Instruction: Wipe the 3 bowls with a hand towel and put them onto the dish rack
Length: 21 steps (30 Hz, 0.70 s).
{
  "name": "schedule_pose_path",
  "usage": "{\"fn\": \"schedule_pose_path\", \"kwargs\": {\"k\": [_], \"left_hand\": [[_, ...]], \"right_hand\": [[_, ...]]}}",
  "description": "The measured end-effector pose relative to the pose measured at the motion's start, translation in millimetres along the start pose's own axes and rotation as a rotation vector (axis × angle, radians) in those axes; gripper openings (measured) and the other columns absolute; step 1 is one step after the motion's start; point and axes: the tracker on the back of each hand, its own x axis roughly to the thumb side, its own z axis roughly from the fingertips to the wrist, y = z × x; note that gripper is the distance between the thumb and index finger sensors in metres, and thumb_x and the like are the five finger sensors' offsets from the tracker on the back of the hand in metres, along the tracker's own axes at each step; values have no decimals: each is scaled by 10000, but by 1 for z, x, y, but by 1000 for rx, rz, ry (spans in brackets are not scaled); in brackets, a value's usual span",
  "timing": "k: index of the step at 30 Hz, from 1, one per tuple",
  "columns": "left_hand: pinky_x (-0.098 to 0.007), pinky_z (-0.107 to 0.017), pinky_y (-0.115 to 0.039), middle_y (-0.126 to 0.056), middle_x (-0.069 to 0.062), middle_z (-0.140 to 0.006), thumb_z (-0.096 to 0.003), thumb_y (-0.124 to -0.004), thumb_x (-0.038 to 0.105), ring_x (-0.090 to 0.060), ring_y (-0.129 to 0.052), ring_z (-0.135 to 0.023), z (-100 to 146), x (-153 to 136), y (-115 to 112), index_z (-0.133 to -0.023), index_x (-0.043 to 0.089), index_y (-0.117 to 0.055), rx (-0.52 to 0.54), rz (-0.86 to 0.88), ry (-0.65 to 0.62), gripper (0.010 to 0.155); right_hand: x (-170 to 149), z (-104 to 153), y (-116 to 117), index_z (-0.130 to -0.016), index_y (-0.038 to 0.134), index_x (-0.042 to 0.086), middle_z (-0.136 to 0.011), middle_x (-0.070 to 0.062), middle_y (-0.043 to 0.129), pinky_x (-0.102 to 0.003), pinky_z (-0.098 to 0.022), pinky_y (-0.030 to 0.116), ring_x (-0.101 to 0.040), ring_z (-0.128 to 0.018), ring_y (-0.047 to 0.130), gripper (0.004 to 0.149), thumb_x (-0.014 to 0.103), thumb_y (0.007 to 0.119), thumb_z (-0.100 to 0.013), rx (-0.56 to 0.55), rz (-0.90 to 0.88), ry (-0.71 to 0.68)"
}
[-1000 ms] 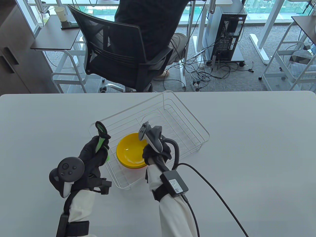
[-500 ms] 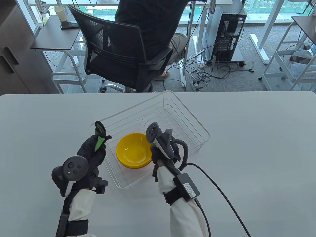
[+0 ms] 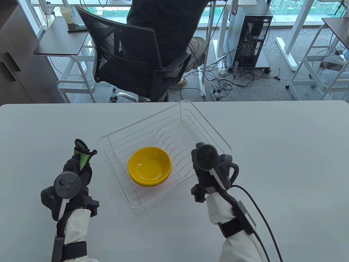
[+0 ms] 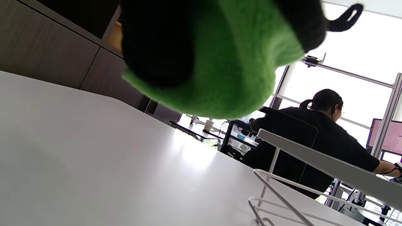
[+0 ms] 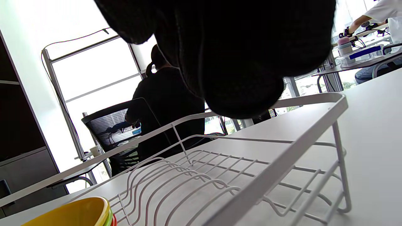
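Observation:
Three bowls (image 3: pixel 149 166) sit stacked in the white wire dish rack (image 3: pixel 207 124), yellow on top with green and orange rims beneath. The stack (image 5: pixel 78 213) also shows at the lower left of the right wrist view, inside the rack (image 5: pixel 282 147). My left hand (image 3: pixel 79 163) is left of the rack and grips a bunched green hand towel (image 3: pixel 85 159) with a black loop. The towel (image 4: pixel 226 62) fills the top of the left wrist view. My right hand (image 3: pixel 201 174) hovers over the rack's near right edge, holding nothing; its fingers (image 5: pixel 238 47) hang loosely curled.
A person sits in a black mesh chair (image 3: pixel 131 54) just beyond the table's far edge. A black cable (image 3: pixel 261 207) runs from my right wrist across the table toward the front. A computer tower (image 3: pixel 253 35) and floor cables lie further back.
My right hand has drawn back from the yellow bowl to the rack's right edge, leaving the stack uncovered. My left hand has carried the towel left, away from the rack.

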Motion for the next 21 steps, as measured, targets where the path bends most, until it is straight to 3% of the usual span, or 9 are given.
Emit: {"fn": "schedule_pose_path", "kwargs": {"k": [6, 9, 17, 21], "left_hand": [[-386, -486, -913, -764, -268, -1052, -529, -807, 259, -451, -876, -836, 0, -17, -23, -1079, 112, -658, -92, -94, 66, 588], [-448, -527, -871, -674, -315, -1091, -536, -794, 268, -504, -800, -882, 0, -23, -32, -1101, 80, -607, -153, -119, 89, 624], [-586, -595, -753, -490, -382, -1138, -562, -751, 300, -593, -622, -966, 5, -45, -61, -1132, 24, -493, -432, -114, 181, 684], [-607, -595, -740, -489, -393, -1135, -566, -743, 320, -613, -619, -959, 2, -38, -53, -1136, 20, -483, -369, -108, 160, 694]], "right_hand": [[-31, 4, -8, -878, 830, 56, -677, -196, 957, -377, -257, 894, -264, -374, 1067, 486, 346, 780, -490, -3, -31, 49], [-40, 3, -9, -879, 828, 56, -678, -197, 955, -378, -258, 893, -263, -376, 1066, 487, 346, 779, -491, -3, -49, 76], [-54, 3, -2, -878, 830, 51, -679, -198, 953, -377, -257, 893, -260, -377, 1066, 494, 353, 779, -490, 42, -50, 110], [-56, 4, 0, -880, 829, 50, -682, -197, 952, -378, -260, 893, -260, -380, 1066, 499, 357, 778, -490, 52, -50, 116]]}}
